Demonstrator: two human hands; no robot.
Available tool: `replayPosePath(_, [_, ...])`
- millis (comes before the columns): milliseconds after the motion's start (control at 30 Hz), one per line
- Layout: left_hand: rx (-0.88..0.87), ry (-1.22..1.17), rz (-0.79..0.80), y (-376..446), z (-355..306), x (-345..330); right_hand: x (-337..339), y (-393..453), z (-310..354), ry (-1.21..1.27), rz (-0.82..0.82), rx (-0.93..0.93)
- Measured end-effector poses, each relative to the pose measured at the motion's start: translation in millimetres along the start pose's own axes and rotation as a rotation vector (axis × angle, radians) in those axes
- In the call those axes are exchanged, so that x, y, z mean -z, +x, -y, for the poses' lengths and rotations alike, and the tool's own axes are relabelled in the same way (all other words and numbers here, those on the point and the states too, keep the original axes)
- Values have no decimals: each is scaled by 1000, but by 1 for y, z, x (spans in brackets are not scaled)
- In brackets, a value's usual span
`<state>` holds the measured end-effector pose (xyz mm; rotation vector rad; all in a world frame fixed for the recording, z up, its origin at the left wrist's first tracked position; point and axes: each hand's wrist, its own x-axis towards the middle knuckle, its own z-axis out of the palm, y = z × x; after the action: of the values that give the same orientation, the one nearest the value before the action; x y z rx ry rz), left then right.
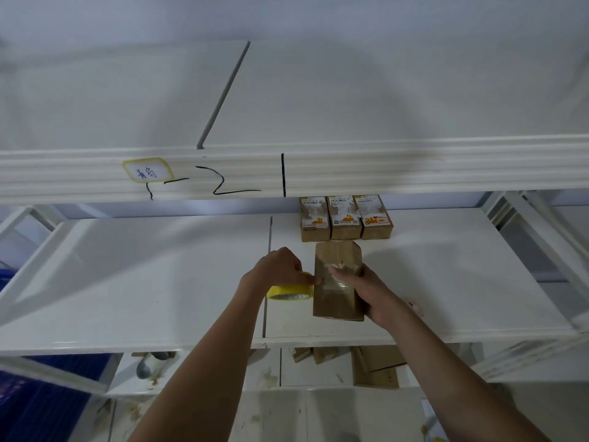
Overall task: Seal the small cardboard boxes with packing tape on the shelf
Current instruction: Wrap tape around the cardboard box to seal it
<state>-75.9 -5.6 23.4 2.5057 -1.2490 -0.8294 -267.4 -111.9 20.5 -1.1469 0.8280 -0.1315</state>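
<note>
A: Nearest the front edge of the white metal shelf board (446, 282) I see a plain brown cardboard box (338, 298), oblong, matte, with a glossy band of clear tape across its top.

B: And the hands?

A: My right hand (369, 288) cups the box's right side, its fingers lying blurred over the taped top; I can't tell how firmly they press. My left hand (280, 266) is curled over a yellow roll of packing tape (290, 290) touching the box's left side, thumb and fingertips pinching at the box's left edge.

B: Farther back?

A: Three small brown cardboard boxes with printed labels (345, 216) stand side by side, touching, at the board's rear edge. Above runs a ribbed white shelf beam (382, 170) bearing black marker strokes and a yellow-bordered handwritten label (147, 170).
</note>
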Motion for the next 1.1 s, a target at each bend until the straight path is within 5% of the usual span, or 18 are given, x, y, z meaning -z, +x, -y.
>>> replayPosePath(567, [-61,-398,135,-18,23,-3,20,-4,11,-96,20,-56])
replayPosePath(1100, [48,-63,-12,-16,18,-3,21,-9,12,-25,63,-20])
